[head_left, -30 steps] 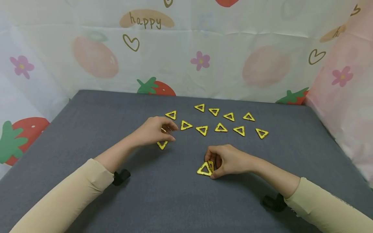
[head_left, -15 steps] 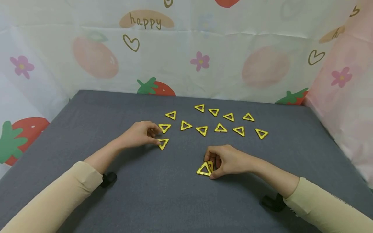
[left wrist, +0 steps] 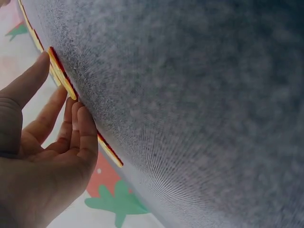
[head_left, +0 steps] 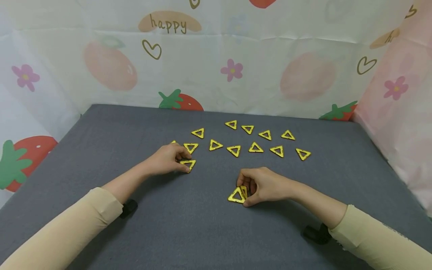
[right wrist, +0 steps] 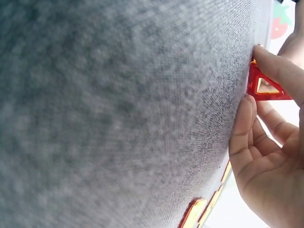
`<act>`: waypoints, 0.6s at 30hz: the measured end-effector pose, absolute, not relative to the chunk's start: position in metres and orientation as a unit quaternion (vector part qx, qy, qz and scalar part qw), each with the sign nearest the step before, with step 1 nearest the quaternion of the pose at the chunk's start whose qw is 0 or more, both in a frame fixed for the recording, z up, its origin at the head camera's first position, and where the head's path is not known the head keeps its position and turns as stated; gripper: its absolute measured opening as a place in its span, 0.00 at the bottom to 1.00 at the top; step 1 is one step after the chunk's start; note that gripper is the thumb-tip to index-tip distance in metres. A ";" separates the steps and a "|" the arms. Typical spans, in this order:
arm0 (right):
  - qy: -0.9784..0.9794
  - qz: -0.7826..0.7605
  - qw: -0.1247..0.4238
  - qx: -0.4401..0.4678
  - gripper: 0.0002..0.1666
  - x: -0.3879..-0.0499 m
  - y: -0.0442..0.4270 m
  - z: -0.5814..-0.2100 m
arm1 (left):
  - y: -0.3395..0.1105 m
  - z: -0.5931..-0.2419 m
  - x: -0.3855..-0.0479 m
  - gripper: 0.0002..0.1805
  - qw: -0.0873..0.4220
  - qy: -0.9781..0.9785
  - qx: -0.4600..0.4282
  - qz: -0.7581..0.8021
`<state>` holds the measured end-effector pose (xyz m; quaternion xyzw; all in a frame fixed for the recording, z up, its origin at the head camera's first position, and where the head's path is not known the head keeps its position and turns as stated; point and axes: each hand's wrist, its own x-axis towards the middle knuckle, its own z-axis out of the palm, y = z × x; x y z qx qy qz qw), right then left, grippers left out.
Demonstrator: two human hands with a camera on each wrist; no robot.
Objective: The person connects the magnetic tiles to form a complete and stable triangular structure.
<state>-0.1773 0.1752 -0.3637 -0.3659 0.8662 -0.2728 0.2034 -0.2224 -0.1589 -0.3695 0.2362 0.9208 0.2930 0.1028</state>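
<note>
Grey tabletop (head_left: 189,232) — yellow triangles (head_left: 236,200) in right hand (head_left: 266,185)

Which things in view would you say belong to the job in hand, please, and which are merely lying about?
Likely in the job:
left hand
yellow triangle beside its thumb
right hand
two triangles at the right hand
other triangles, spread out flat

Apparently just surroundings:
grey table
patterned curtain
black wrist devices

cream sleeves (head_left: 64,228) and black wrist cameras (head_left: 317,235) are worn.
</note>
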 end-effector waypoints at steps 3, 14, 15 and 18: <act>0.866 -0.273 0.203 -0.366 0.23 -0.177 0.175 -0.364 | -0.158 -0.369 -0.221 0.19 0.102 0.921 0.235 0.295; 0.866 -0.274 0.205 -0.364 0.23 -0.177 0.175 -0.363 | -0.155 -0.367 -0.220 0.17 0.098 0.922 0.233 0.293; 0.866 -0.275 0.205 -0.364 0.23 -0.177 0.175 -0.363 | -0.154 -0.367 -0.220 0.17 0.099 0.922 0.233 0.294; 0.864 -0.276 0.206 -0.366 0.23 -0.177 0.175 -0.363 | -0.154 -0.368 -0.220 0.17 0.103 0.921 0.231 0.298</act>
